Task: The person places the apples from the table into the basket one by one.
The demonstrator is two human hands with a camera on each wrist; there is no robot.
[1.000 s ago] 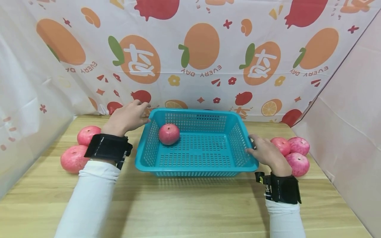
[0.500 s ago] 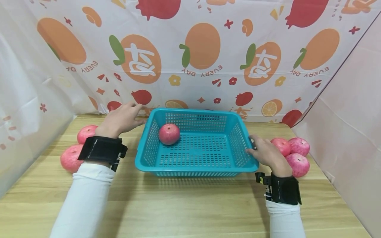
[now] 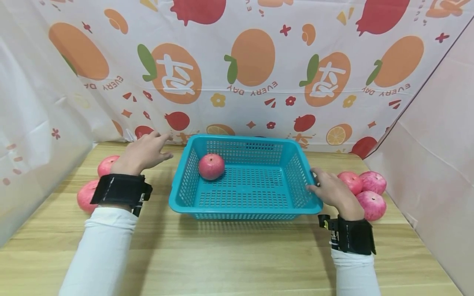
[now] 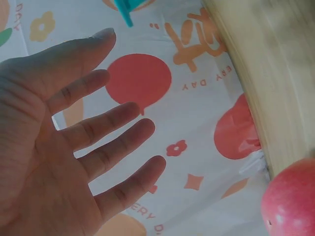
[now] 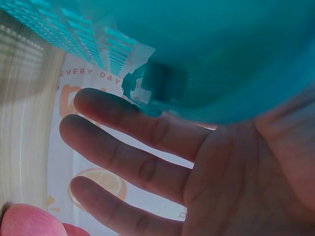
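Observation:
My left hand [image 3: 142,153] hovers left of the blue plastic basket [image 3: 237,210], fingers spread and nothing in the palm. In the left wrist view, the left hand [image 4: 54,142] shows its spread fingers, with an apple [image 4: 291,201] off to one side. My right hand [image 3: 331,190] holds the basket's right rim, thumb over the inner side. The right wrist view has the right hand's fingers [image 5: 123,152] stretched out below the rim, the thumb hidden by the basket. One red apple [image 3: 211,167] sits inside the basket at its left end.
Beside the left wrist, a front apple [image 3: 87,197] and a back apple [image 3: 107,166] stand partly hidden by the arm. Three apples [image 3: 371,205] cluster right of the right hand. A fruit-print cloth [image 3: 244,111] hangs behind the wooden table [image 3: 229,259].
My left hand has drawn away from the basket's left rim, leftward toward the apples there. The right hand and the basket have stayed in place.

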